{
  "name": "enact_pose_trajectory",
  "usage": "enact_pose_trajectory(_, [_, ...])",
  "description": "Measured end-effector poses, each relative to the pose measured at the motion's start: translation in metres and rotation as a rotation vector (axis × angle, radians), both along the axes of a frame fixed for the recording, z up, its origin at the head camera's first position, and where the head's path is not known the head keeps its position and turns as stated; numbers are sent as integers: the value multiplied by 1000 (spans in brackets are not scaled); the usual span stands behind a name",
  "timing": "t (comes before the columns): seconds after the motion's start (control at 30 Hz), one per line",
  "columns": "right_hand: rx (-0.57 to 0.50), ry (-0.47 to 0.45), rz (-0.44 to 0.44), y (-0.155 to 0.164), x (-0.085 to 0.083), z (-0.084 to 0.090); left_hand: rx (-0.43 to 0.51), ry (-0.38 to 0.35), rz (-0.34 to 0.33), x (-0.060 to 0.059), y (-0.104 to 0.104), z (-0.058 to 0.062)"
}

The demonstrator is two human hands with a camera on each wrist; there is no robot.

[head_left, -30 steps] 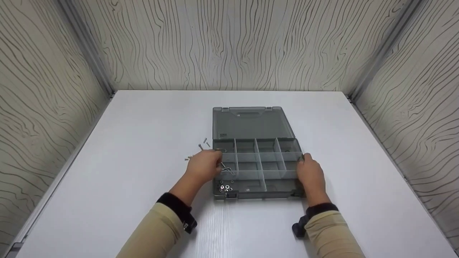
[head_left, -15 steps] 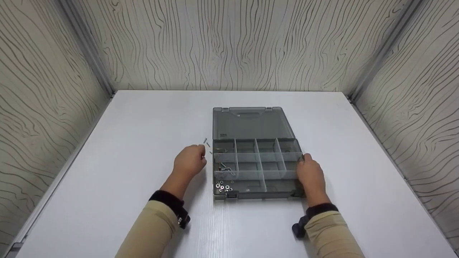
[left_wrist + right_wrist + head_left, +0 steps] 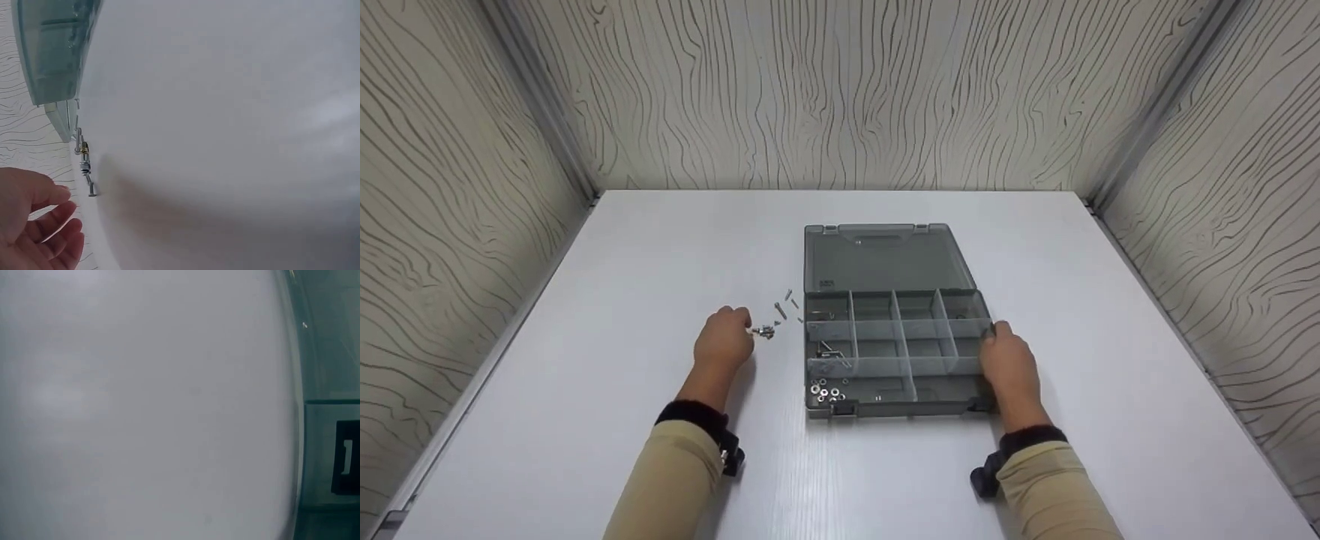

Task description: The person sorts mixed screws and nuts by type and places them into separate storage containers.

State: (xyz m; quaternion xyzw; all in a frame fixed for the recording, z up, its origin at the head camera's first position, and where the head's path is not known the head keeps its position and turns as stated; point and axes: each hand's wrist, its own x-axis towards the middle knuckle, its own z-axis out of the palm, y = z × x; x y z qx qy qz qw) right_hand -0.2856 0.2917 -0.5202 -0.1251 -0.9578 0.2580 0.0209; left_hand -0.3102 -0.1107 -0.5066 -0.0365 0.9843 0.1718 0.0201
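A grey compartment box [image 3: 900, 409] lies open on the white table, its lid [image 3: 885, 259] flat behind it. My left hand [image 3: 725, 341] is on the table left of the box, fingers loosely curled and holding nothing, just short of a small cluster of screws [image 3: 766, 331]. In the left wrist view the fingers [image 3: 53, 222] stay apart from the screws [image 3: 85, 163]. My right hand [image 3: 1009, 364] grips the box's right edge. Small nuts [image 3: 826, 391] sit in the front-left compartment, and metal pieces [image 3: 831, 350] in the one behind it.
A few more loose screws [image 3: 787, 304] lie beside the box's back-left corner. Patterned walls close in the table [image 3: 660, 247] on three sides. The right wrist view shows only the table surface and the box wall [image 3: 332, 354].
My left hand has drawn back from the box's left compartments and moved left onto the table beside the loose screws. The right hand and the box have not moved.
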Motion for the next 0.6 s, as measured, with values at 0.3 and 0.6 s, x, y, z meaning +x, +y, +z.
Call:
enact_pose_trajectory(0.3, [-10,-4,-7,0,0,2,-40,-33,-11,2,-4,-4])
enact_pose_trajectory(0.6, [2,-42,-6,-2,0,4,-99,-55,-11,2,1,-6])
